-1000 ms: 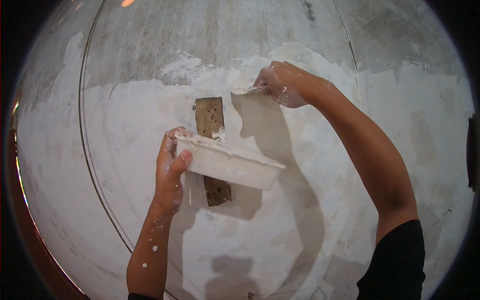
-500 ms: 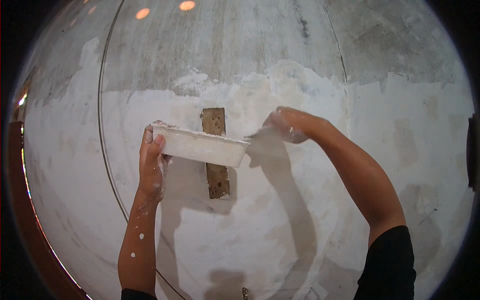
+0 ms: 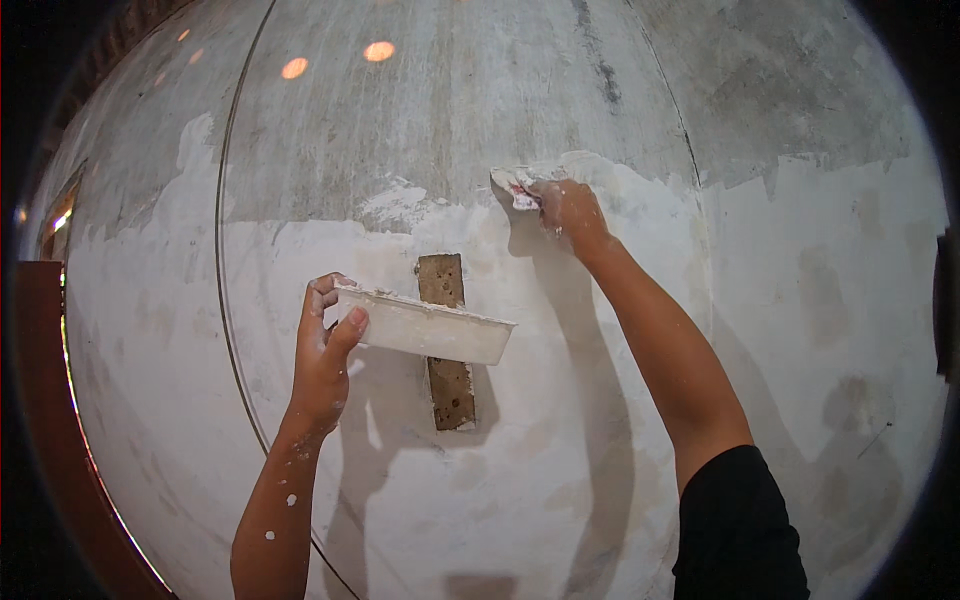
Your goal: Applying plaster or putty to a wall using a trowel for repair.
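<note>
My left hand [image 3: 325, 365] grips the left end of a white, trough-shaped plaster pan [image 3: 430, 330], its thumb on the near side. White paste coats the pan's rim; what lies inside is hidden. Higher up and to the right, my right hand [image 3: 575, 215] is closed around a putty knife [image 3: 516, 188] smeared with white paste. The knife's blade is at the wall [image 3: 480, 130], near the ragged border between white coating and bare grey surface. White specks dot both hands and my left forearm.
Behind the pan, a narrow upright recess [image 3: 452, 395] with a rough brown inside is cut into the wall. A dark cable [image 3: 222, 200] runs down the wall on the left. At the far left stands a reddish-brown panel [image 3: 45, 400]. A thin wire [image 3: 876, 440] sticks out at right.
My right hand has risen from beside the pan's right end to the coating's upper border, bringing the knife to the wall. The pan, still in my left hand, sits slightly lower in view.
</note>
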Available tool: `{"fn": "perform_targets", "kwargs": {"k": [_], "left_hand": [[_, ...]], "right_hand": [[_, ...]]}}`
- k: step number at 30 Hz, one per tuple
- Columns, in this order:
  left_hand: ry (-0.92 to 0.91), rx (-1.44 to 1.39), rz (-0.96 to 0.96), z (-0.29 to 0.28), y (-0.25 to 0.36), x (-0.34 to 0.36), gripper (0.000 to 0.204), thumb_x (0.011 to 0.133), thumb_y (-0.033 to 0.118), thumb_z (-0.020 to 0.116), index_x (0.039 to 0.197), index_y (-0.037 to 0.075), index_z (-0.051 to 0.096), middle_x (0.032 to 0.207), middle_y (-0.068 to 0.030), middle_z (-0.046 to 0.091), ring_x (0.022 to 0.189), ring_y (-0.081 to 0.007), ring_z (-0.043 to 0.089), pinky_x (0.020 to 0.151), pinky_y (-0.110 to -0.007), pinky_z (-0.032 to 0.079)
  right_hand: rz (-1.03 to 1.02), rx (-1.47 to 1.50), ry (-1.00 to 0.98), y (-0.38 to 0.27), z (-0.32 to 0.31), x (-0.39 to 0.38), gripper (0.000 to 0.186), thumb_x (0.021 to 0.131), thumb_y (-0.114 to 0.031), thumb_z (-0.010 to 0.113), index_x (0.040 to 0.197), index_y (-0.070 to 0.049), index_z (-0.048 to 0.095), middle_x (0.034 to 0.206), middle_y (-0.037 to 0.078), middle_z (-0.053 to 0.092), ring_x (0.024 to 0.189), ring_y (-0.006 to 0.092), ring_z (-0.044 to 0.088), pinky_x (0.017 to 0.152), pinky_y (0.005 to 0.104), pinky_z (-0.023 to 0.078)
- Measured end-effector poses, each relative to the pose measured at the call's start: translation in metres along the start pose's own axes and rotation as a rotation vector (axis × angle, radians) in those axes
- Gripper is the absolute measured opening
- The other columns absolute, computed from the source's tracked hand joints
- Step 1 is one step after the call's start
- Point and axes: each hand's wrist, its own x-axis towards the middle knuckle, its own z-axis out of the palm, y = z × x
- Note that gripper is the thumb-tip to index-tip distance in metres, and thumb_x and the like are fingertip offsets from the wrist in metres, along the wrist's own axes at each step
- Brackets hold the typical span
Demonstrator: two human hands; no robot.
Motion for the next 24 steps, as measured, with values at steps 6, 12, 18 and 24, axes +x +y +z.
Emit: {"fn": "perform_targets", "kwargs": {"k": [6,12,18,24], "left_hand": [[0.038,-0.062,-0.055,-0.003,-0.03,0.0,0.052,0.087,0.038,0.056,0.127,0.009,0.037,0.114,-0.0095,0.047,0.11,-0.0205,0.047,0.1,-0.037,0.036],[0.001,-0.139,-0.102,0.015,-0.037,0.0,0.049,0.092,0.034,0.056,0.128,0.005,0.039,0.117,-0.0093,0.046,0.109,-0.0172,0.044,0.099,-0.033,0.035],[-0.029,0.033,-0.059,0.015,-0.023,0.001,0.055,0.091,0.035,0.058,0.13,0.003,0.037,0.119,-0.0105,0.044,0.106,-0.0188,0.046,0.098,-0.033,0.036],[-0.082,0.027,-0.128,0.032,-0.017,-0.006,0.054,0.088,0.039,0.057,0.129,0.009,0.038,0.118,-0.0089,0.047,0.111,-0.0181,0.045,0.098,-0.035,0.035]], "right_hand": [[0.054,-0.002,-0.167,-0.029,-0.004,-0.049,0.025,0.073,-0.006,0.059,0.096,-0.009,0.068,0.08,0.017,0.066,0.077,0.0346,0.065,0.07,0.0459,0.051],[-0.069,-0.068,-0.352,-0.015,-0.038,-0.061,0.02,0.069,-0.012,0.064,0.088,-0.009,0.068,0.087,0.017,0.067,0.083,0.0334,0.066,0.072,0.0431,0.053],[0.087,0.002,-0.401,0.013,-0.078,0.01,0.023,0.074,-0.009,0.061,0.095,-0.009,0.068,0.098,0.017,0.067,0.092,0.0363,0.064,0.076,0.0426,0.05],[-0.069,0.121,-0.059,0.028,-0.046,0.06,0.019,0.076,-0.006,0.06,0.093,-0.003,0.067,0.085,0.021,0.066,0.083,0.0412,0.062,0.072,0.0445,0.049]]}}
